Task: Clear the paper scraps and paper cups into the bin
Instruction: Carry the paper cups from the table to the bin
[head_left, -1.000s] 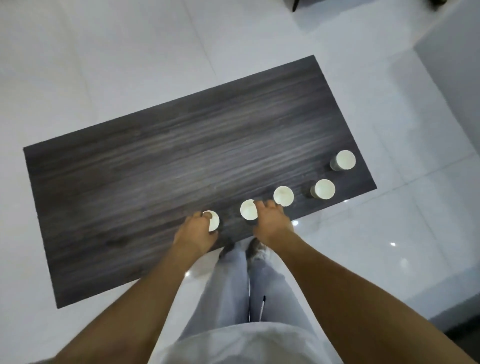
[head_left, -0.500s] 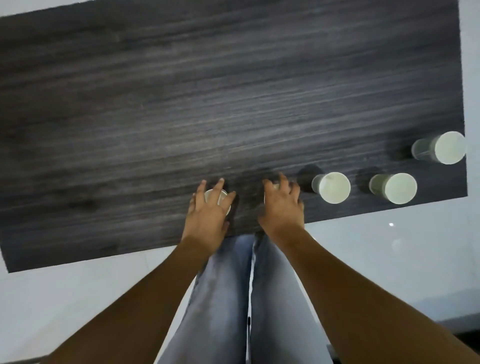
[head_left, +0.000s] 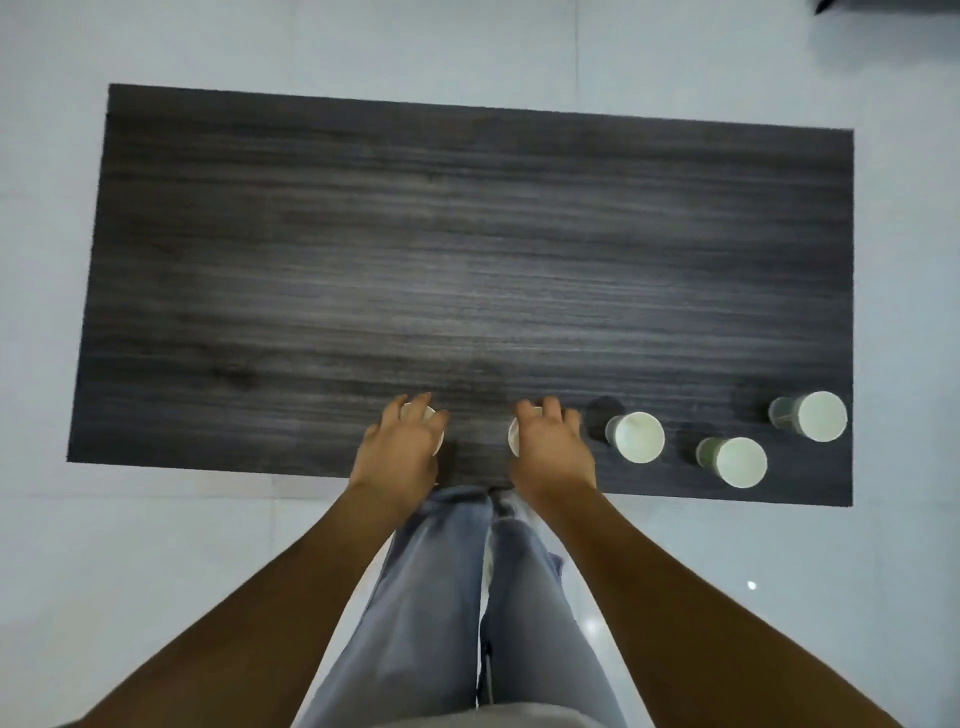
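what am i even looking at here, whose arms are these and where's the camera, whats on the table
There is no machine here. A person wears a camera on the head, so the one view looks down past their own arms and jeans. In front is a dark wooden table on a pale tiled floor. The left hand grips one white paper cup, and the right hand grips another. Three more paper cups stand free to the right: and. No bin or paper scraps are visible.

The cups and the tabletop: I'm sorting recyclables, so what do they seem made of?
The free cups look like thin matte white paper, with pale rims. The table shows dark grey wood grain with a dull sheen, probably laminate or veneer.
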